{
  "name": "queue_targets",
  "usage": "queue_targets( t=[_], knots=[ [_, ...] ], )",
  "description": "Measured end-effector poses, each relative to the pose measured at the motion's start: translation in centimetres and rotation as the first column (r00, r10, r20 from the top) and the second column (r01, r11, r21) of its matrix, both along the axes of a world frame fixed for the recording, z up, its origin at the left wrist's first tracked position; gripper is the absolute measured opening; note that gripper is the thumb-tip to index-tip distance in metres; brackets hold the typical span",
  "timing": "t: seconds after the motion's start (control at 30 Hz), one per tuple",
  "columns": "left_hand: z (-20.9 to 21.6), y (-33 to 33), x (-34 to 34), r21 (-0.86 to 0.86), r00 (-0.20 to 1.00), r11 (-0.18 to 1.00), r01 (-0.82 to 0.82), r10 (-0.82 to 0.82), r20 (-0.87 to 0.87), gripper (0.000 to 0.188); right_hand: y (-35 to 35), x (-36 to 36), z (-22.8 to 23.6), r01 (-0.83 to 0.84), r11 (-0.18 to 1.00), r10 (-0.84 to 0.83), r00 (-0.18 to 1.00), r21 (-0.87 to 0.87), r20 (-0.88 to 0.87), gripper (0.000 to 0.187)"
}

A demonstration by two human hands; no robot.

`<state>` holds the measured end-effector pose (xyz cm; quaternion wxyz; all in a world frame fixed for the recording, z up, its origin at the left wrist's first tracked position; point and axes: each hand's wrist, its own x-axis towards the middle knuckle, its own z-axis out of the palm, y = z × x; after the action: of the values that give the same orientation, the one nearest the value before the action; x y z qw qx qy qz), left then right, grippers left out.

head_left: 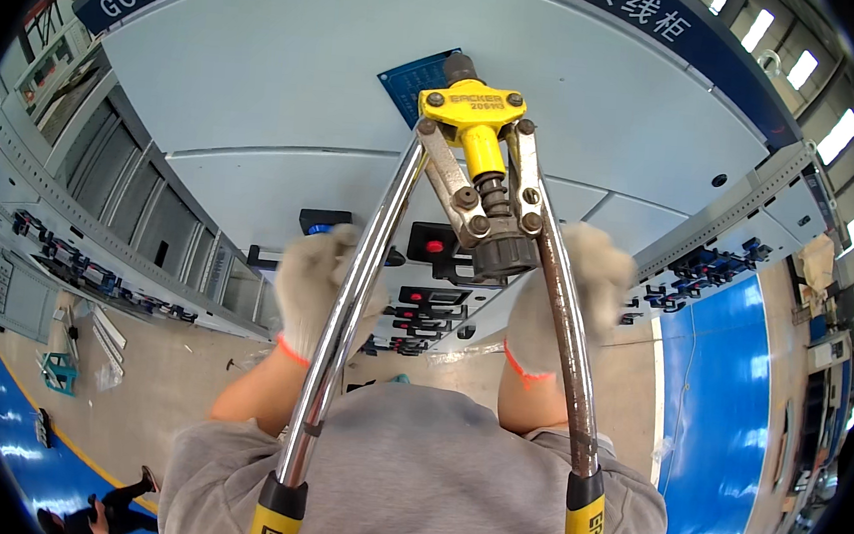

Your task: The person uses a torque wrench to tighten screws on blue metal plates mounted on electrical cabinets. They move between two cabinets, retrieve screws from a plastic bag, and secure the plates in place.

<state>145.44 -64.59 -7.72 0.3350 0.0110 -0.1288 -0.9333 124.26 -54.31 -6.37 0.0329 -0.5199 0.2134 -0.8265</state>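
Note:
A long-armed lever hand riveter with a yellow head, steel linkages and a black ribbed end cap stands across the middle of the view. Its nose points at the pale cabinet door, in front of a blue plate. Whether the nose touches is unclear. My left hand, in a white glove with an orange cuff, is closed at the left chrome handle. At the right, rust-spotted handle my right hand, gloved alike, is closed too. The handles partly cover both gloves. Two yellow-and-black grips run toward the lower edge.
Below the door sit black switch handles with red buttons. Open cabinet frames stand at left, and another row of switches at right. A blue floor strip runs along the right. A person in dark clothes is at lower left.

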Motion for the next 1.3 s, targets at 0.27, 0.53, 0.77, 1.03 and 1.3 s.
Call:
queue_targets(
  t=[0.27,0.53,0.77,1.03,1.3],
  knots=[
    [-3.7,-0.3,-3.9,-0.73,0.802,0.678,-0.08,0.479,0.358,0.036,-1.1,6.0,1.6,0.468,0.712,-0.084,0.797,0.524,-0.598,0.025],
    [-2.8,-0.1,-3.7,-0.924,0.413,-0.095,0.37,0.908,0.072,0.037,-1.1,5.8,2.9,0.569,0.616,0.049,0.663,0.545,-0.747,0.025],
    [-2.7,-0.3,-4.3,-0.762,0.765,0.626,0.168,0.405,0.501,0.036,-0.9,5.0,2.8,0.551,0.513,0.156,0.694,0.658,-0.703,0.012],
    [-3.1,0.0,-4.8,-0.928,0.65,0.208,0.308,0.666,0.365,0.036,-1.6,5.0,1.6,0.481,0.686,0.015,0.741,0.546,-0.672,0.01],
    [-6.6,-2.8,-5.1,-0.92,0.72,0.378,0.104,0.61,0.332,0.031,-0.1,3.3,0.4,0.054,0.669,-0.086,0.996,0.741,0.006,0.048]
  ],
)
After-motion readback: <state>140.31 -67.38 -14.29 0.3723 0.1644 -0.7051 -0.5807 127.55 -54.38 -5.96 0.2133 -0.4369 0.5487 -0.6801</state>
